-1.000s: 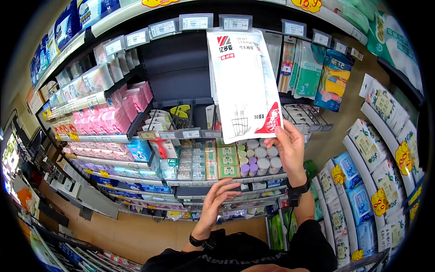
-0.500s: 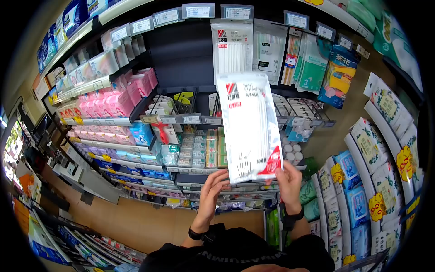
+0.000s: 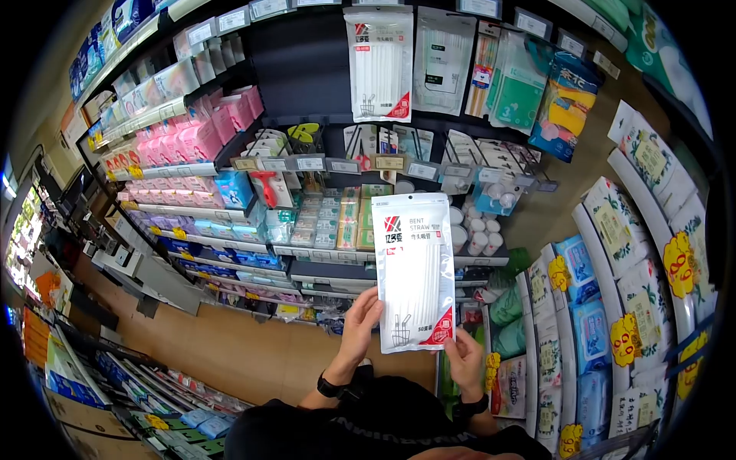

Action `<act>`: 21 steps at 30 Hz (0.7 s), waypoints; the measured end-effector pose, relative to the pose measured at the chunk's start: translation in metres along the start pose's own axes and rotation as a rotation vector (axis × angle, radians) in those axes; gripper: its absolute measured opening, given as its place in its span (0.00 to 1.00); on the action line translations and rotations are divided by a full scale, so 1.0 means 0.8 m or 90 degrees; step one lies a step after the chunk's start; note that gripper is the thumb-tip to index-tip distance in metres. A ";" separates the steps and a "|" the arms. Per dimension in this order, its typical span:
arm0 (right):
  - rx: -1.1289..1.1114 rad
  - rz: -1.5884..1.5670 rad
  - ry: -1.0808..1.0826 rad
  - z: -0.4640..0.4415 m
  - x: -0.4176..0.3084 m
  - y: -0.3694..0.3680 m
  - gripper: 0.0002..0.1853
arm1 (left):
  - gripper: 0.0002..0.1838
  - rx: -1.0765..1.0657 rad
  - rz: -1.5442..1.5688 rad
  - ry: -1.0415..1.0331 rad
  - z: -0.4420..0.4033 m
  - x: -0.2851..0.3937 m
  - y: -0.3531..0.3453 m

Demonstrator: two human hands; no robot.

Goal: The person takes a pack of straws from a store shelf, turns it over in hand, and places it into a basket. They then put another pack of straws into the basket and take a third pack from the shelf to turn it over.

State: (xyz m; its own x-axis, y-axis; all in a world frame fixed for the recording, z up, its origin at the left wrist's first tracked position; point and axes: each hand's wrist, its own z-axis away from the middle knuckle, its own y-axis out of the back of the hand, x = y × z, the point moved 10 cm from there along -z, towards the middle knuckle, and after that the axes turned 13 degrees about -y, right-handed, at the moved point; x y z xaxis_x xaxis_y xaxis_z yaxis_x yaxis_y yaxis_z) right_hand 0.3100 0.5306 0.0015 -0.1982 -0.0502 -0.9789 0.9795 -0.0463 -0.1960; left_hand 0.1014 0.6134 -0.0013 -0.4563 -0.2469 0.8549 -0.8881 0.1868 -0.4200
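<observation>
A white bag of bent straws [image 3: 416,276] is held upright in front of me, its printed front facing the camera. My left hand [image 3: 362,326] grips its lower left edge, with the fingers partly behind the bag. At the lower right corner, beside the red printed triangle, my right hand [image 3: 464,359] pinches the bag between thumb and fingers. Another straw bag [image 3: 381,65] of the same design hangs on the dark back panel above. Right of it hangs a pack of thin clear-wrapped straws [image 3: 443,65].
Pink tissue packs [image 3: 201,142] fill shelves on the left. A red peeler [image 3: 265,188] hangs near the middle, above small boxes [image 3: 326,218]. Blue wipes packs [image 3: 592,336] line the right shelf beside yellow price tags [image 3: 679,264]. Tan floor [image 3: 253,366] shows below.
Both hands have brought the straw bag lower and closer to my body. The hanging straw bag behind it is now fully visible, and the view has shifted slightly.
</observation>
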 end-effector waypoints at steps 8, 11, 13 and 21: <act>-0.031 0.074 0.008 0.067 0.008 0.015 0.21 | 0.16 0.024 -0.013 0.017 0.063 0.006 -0.023; -0.049 0.133 0.043 0.089 -0.008 0.011 0.26 | 0.15 0.029 -0.022 0.022 0.088 0.012 -0.035; -0.052 0.104 0.033 0.101 -0.009 0.014 0.27 | 0.15 0.040 -0.025 0.027 0.106 0.016 -0.038; -0.061 0.103 0.037 0.136 -0.010 0.025 0.29 | 0.15 0.054 -0.066 0.012 0.172 0.025 -0.051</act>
State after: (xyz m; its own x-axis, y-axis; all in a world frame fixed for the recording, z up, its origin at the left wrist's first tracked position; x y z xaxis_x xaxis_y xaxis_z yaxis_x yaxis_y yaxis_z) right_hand 0.3277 0.4213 0.0119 -0.0377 0.0090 -0.9992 0.9979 0.0532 -0.0371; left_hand 0.1208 0.4704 -0.0091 -0.3609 -0.2423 0.9006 -0.9325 0.0797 -0.3522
